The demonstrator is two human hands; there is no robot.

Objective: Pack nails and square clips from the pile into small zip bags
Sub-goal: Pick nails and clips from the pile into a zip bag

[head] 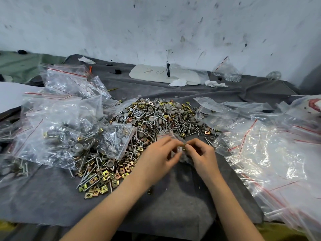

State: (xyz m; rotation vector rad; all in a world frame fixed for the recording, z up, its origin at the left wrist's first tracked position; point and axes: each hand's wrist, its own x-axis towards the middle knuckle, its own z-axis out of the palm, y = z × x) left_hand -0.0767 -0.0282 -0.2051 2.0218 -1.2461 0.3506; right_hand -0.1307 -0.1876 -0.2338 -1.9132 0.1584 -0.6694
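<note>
Left hand [160,153] is gripping a small zip bag [167,134] at the pile's [156,119] near edge. Right hand [201,152] is pinching a square clip [184,145] at its mouth. Grey cloth [173,197] is showing beneath both forearms.

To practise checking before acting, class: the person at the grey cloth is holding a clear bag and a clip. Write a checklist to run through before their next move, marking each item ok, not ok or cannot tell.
1. Left hand holds the small zip bag: ok.
2. Right hand pinches a square clip at the bag: ok.
3. Bag mouth open: cannot tell, blurred.
4. Count already inside the bag: cannot tell.
5. Pile of nails and clips lies just beyond the hands: ok.
6. Empty bags lie on the right: ok.
</note>
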